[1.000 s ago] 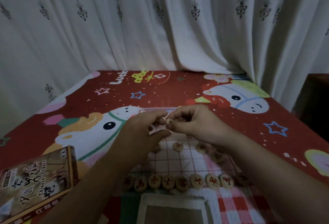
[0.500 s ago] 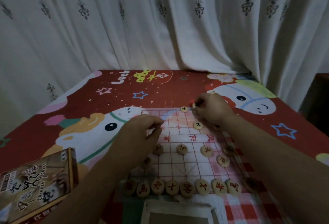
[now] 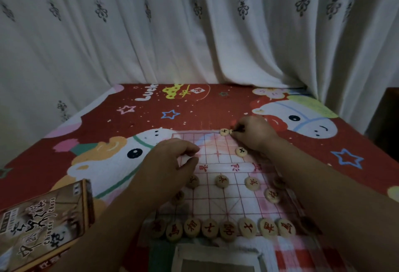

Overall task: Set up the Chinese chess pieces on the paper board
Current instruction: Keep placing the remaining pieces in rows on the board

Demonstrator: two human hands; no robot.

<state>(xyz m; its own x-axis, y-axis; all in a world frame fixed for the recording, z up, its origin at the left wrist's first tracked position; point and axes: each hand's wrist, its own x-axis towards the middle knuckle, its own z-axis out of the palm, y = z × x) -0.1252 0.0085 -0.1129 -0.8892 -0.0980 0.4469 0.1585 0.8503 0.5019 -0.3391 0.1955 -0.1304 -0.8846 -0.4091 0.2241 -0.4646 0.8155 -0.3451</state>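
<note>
A surface draped in a red cartoon-printed cloth is shown across the lower frame. The paper board is spread at centre, and a Chinese chess box is laid at lower left.

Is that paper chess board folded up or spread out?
Spread out. The paper board lies open on the red blanket, its grid showing from the near row of pieces to the far edge.
</note>
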